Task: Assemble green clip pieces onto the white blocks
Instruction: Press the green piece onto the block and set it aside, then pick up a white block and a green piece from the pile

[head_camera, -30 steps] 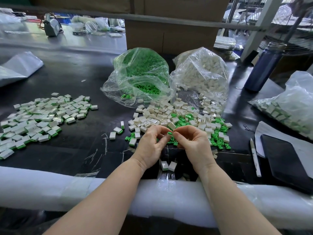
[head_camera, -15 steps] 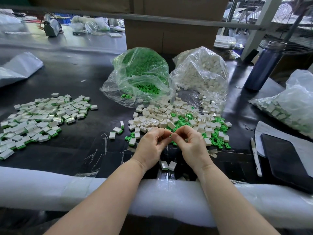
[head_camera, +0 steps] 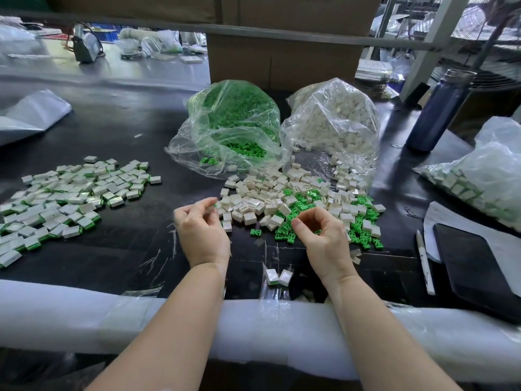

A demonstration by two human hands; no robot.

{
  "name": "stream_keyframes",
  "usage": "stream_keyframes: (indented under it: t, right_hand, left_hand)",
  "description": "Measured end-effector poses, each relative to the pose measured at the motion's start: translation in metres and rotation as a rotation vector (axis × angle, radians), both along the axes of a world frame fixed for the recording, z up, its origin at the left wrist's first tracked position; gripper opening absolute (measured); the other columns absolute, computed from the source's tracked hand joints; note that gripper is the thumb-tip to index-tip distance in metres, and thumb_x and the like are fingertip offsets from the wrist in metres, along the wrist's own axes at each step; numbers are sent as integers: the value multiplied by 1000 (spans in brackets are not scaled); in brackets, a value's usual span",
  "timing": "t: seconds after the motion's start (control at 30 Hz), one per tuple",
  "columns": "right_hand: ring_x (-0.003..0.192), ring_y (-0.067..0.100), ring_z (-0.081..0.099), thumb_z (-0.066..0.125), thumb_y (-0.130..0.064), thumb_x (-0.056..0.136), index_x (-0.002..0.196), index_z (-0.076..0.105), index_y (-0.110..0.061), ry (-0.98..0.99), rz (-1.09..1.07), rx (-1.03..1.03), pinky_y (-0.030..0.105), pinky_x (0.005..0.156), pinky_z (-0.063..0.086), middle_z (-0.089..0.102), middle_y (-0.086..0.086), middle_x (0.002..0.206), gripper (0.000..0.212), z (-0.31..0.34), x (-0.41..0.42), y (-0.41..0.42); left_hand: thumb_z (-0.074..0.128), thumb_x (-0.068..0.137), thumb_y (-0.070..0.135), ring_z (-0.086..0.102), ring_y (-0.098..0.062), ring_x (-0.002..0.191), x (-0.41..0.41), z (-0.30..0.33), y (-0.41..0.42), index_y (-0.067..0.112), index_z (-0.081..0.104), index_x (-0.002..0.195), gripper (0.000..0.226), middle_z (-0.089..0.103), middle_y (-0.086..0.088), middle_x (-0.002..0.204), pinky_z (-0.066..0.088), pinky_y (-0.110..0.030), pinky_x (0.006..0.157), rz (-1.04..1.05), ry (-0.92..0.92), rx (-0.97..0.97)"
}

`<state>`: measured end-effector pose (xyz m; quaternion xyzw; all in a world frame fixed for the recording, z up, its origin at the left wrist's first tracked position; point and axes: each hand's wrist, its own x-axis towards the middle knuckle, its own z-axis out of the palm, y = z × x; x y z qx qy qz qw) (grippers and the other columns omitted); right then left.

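Observation:
My left hand (head_camera: 201,232) holds a white block (head_camera: 211,209) at its curled fingertips, blurred, with a bit of green showing at its edge. My right hand (head_camera: 321,237) hovers apart from it over loose green clips (head_camera: 363,234). Its thumb and forefinger curl close together, and I cannot see whether a clip is between them. A heap of loose white blocks (head_camera: 253,204) lies just beyond both hands. Finished blocks with green clips (head_camera: 64,193) spread out at the left. Two more finished pieces (head_camera: 277,276) lie near the table's front edge.
An open bag of green clips (head_camera: 234,122) and a bag of white blocks (head_camera: 332,122) stand behind the heap, with a cardboard box (head_camera: 282,60) behind them. At the right are a blue bottle (head_camera: 439,108), another bag (head_camera: 485,176), a pen (head_camera: 424,263) and a black tablet (head_camera: 476,266). White foam (head_camera: 84,314) pads the table's front edge.
The hands were pressed together on one piece; they have now separated. My left hand has swung left with the block, and my right has moved right over the green clips.

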<state>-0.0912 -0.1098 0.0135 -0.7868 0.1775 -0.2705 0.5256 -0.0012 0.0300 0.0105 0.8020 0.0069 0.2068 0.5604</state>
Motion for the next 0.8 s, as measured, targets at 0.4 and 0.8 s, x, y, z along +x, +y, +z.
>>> stream_keyframes:
  t: [0.4, 0.8]
  right_hand:
    - [70, 14, 56, 66, -13, 84, 70, 59, -22, 17, -16, -42, 26, 69, 49, 61, -3, 71, 18, -1, 0, -1]
    - [66, 9, 53, 66, -13, 84, 72, 59, -20, 63, -10, -147, 17, 63, 45, 59, -7, 68, 16, -3, 2, 1]
  left_hand:
    - [40, 90, -6, 45, -31, 112, 2, -6, 2, 1, 61, 119, 37, 42, -15, 130, 32, -22, 91, -7, 132, 241]
    - [60, 84, 6, 62, -24, 88, 13, 10, 32, 20, 66, 81, 15, 66, -3, 90, 46, -28, 73, -32, 326, -11]
